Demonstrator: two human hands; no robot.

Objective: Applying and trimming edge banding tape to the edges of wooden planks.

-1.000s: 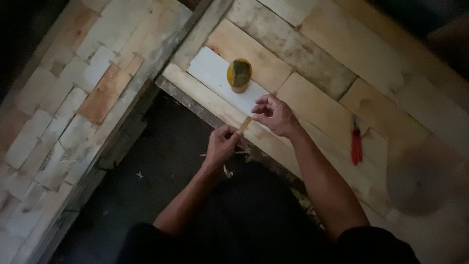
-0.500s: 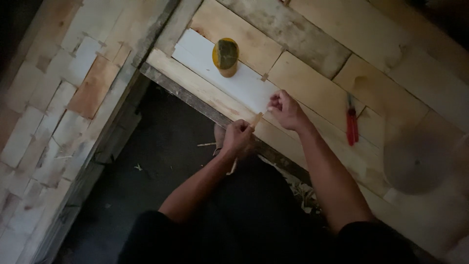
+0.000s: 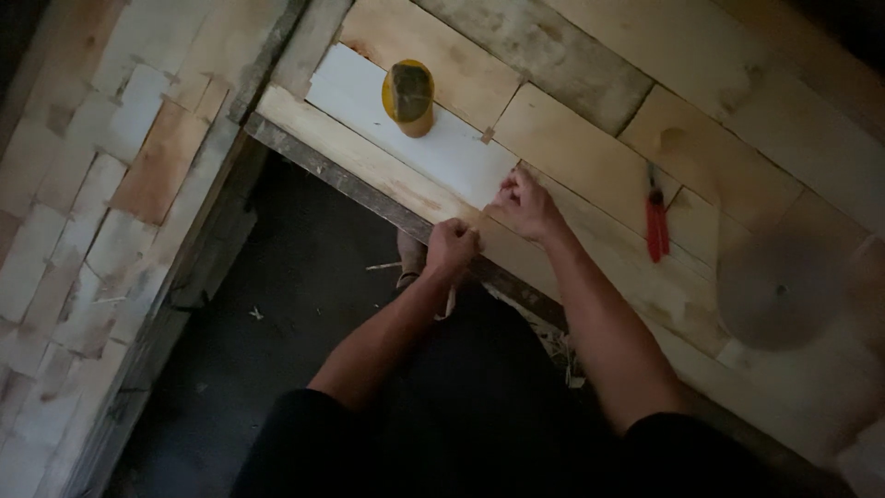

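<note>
Head view looks down on my two bare hands at the near edge of a desk made of rough wooden planks. My left hand is closed in a fist around a thin pale strip; one end of this strip hangs down below the fist, over the dark floor. My right hand is just beside it, a little higher, on the planks. Its fingers are pinched narrow on something small and thin at the corner of a white board. I cannot tell if this is the other end of the same strip, because the light is weak and the piece is very small.

The white board lies flat on the desk, between the planks, and goes away from my right hand to the upper left. A yellow cup-shaped thing with a dark top stands on this board, well apart from both hands. A red tool with a thin dark tip lies on the planks to the right of my right hand, near but not touching. Farther right, a grey round disc rests on the desk. On the left side, another surface of pale wooden blocks runs beside the dark floor. Some thin pale shavings lie on the floor below my left hand.
</note>
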